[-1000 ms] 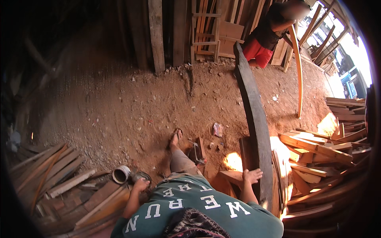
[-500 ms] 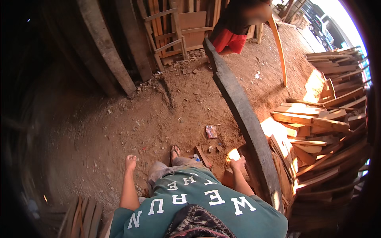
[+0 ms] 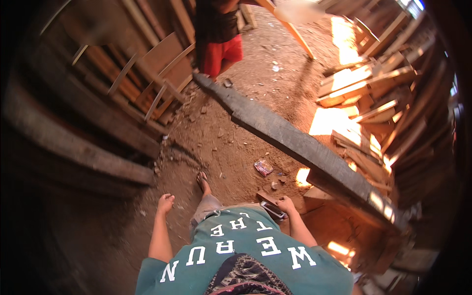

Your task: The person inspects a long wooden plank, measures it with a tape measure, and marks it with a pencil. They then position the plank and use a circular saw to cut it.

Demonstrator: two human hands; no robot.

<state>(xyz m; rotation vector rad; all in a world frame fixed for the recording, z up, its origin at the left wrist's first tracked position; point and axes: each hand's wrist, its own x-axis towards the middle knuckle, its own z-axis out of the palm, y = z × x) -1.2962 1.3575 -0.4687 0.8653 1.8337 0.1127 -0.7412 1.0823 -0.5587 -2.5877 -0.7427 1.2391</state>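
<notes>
My left hand (image 3: 166, 202) hangs at my left side, its fingers loosely curled and nothing showing in them. My right hand (image 3: 285, 203) is out by my right hip, fingers curled too, and seems to hold nothing. Just beside it shows a dark, white-rimmed flat object (image 3: 273, 210) whose kind I cannot tell. A long, dark grey wooden beam (image 3: 290, 140) runs diagonally in front of me to the right, its notched narrow end pointing toward the other person. Neither of my hands touches the beam.
A person in red shorts (image 3: 227, 53) stands ahead by the beam's far end, near a leaning light-wood strip (image 3: 290, 32). Stacked boards (image 3: 378, 81) fill the right. Large planks (image 3: 73, 130) and wooden frames (image 3: 164, 73) stand left. A crumpled wrapper (image 3: 263, 167) lies on the dirt.
My view has turned to the right, so the beam now slants more and the planks and person sit farther left. My right hand has shifted slightly inward, and a foot has stepped forward.
</notes>
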